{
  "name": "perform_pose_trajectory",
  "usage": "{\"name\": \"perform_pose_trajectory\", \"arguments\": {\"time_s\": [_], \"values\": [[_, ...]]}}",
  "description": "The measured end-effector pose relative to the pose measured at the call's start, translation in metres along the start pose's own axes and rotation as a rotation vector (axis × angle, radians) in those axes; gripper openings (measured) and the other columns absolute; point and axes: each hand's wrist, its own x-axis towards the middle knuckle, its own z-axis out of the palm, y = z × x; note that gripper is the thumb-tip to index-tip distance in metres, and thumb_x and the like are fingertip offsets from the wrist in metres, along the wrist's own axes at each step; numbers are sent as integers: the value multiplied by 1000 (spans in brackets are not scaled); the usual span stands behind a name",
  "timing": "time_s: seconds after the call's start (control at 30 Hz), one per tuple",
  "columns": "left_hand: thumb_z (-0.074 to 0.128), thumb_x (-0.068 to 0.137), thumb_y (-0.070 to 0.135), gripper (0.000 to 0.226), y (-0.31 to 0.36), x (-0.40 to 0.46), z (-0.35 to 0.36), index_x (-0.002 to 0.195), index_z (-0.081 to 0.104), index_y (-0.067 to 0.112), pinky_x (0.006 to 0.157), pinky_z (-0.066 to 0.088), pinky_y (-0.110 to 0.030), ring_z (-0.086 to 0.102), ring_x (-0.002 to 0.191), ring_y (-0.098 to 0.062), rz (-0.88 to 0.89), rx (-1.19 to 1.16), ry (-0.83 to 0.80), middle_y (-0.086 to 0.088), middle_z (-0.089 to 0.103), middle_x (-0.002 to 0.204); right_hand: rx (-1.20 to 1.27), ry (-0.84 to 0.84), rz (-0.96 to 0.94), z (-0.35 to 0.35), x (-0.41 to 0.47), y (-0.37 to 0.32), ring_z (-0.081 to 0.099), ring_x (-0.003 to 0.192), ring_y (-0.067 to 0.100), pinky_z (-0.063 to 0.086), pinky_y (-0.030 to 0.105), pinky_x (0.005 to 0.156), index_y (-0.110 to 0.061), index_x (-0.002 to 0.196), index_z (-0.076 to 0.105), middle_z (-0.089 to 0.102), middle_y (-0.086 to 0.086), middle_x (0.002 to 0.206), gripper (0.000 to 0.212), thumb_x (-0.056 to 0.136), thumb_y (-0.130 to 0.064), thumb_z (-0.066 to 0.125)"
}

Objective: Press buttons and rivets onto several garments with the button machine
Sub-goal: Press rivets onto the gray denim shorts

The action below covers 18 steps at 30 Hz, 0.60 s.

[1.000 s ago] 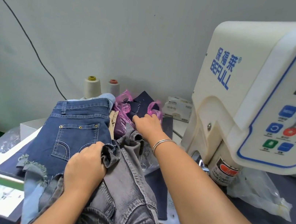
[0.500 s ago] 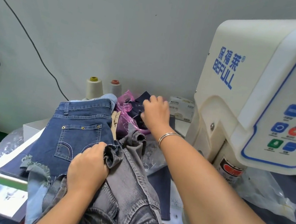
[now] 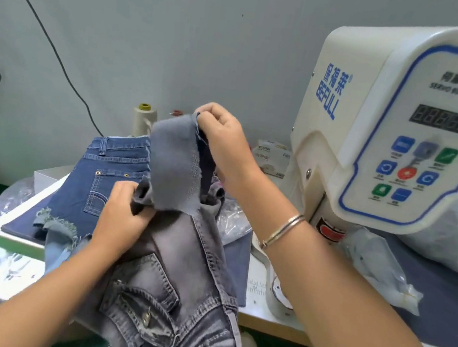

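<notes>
Although nothing sits under the press head yet, some work looks finished: the blue denim shorts (image 3: 108, 179) at centre left already carry two brass rivets at the pocket corners, and the grey denim garment (image 3: 176, 278) spilling off the table's near edge at lower centre shows a metal button on its pocket flap. Just right of the shorts, the left hand (image 3: 123, 217) grips a bunched fold of that grey garment. Higher and right of it, the right hand (image 3: 221, 139) pinches the top edge of a grey-blue fabric piece (image 3: 175, 168), lifted clear of the pile (whether it is a scrap or part of a garment I cannot tell). At the right of the frame the button machine (image 3: 400, 130) stands idle, so I judge several pressings remain. Its die is hidden behind the right forearm, its display is unreadable, and the thread cone (image 3: 143, 119) is half covered
</notes>
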Motion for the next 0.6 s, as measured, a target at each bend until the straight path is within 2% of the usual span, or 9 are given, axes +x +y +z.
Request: {"name": "perform_pose_trajectory", "arguments": {"time_s": [0.1, 0.13, 0.2, 0.23, 0.3, 0.37, 0.43, 0.5, 0.6], "values": [[56, 68, 28, 24, 9, 4, -14, 77, 59, 6, 70, 43, -36, 51, 77, -22, -98, -249, -111, -3, 65, 75, -53, -385, 14, -5, -26, -1, 47, 62, 3, 39, 13, 61, -15, 76, 56, 53, -3, 69, 24, 91, 3, 54], [59, 69, 25, 17, 12, 5, -17, 72, 60, 8, 65, 43, -32, 49, 72, -19, -131, -327, -149, 2, 64, 66, -189, -527, -12, -6, -33, 0, 51, 64, 0, 41, 12, 65, -14, 77, 59, 57, -2, 72, 20, 89, 2, 59], [68, 80, 9, 3, 15, 11, -20, 77, 67, 8, 66, 44, -30, 54, 72, -17, -156, -385, -257, -1, 67, 70, -624, -680, -165, -6, -38, 7, 58, 75, 3, 44, 18, 72, -11, 79, 68, 64, 1, 85, 5, 83, -7, 70], [66, 82, -1, 12, 18, 14, -21, 77, 71, 9, 67, 47, -28, 59, 72, -14, -151, -369, -317, -3, 70, 74, -826, -707, -283, -6, -38, 13, 59, 85, 8, 43, 23, 77, -11, 81, 71, 65, 2, 98, 2, 81, -13, 72], [66, 78, -4, 22, 27, 21, -20, 67, 74, 13, 64, 52, -23, 64, 68, -13, -162, -373, -449, -5, 73, 73, -1113, -718, -433, -5, -38, 22, 57, 97, 13, 40, 26, 75, -16, 84, 70, 58, -4, 121, 7, 82, -23, 70], [75, 63, 12, 4, 39, 25, -23, 67, 73, 10, 66, 51, -23, 63, 72, -18, -190, -397, -604, -11, 72, 78, -1250, -675, -466, -10, -37, 31, 57, 102, 15, 43, 29, 73, -20, 88, 68, 52, -9, 132, 9, 85, -28, 65], [75, 61, 24, 27, 47, 29, -25, 82, 73, 8, 79, 46, -28, 63, 83, -19, -169, -369, -749, -16, 72, 90, -1321, -614, -433, -20, -37, 39, 58, 100, 18, 41, 30, 69, -22, 92, 66, 52, -7, 128, 12, 87, -32, 63], [72, 79, 19, 28, 49, 29, -22, 104, 68, 6, 92, 44, -28, 62, 96, -16, -129, -339, -808, -17, 70, 109, -1365, -552, -364, -28, -40, 46, 58, 90, 24, 36, 31, 64, -20, 96, 65, 54, 0, 114, 13, 88, -31, 61], [67, 87, 2, 29, 44, 24, -20, 109, 59, 19, 90, 44, -13, 58, 106, -9, -4, -197, -771, -4, 64, 118, -1453, -444, -203, -37, -44, 62, 58, 93, 32, 38, 35, 65, -13, 101, 63, 54, 8, 107, 15, 92, -18, 51]]}}
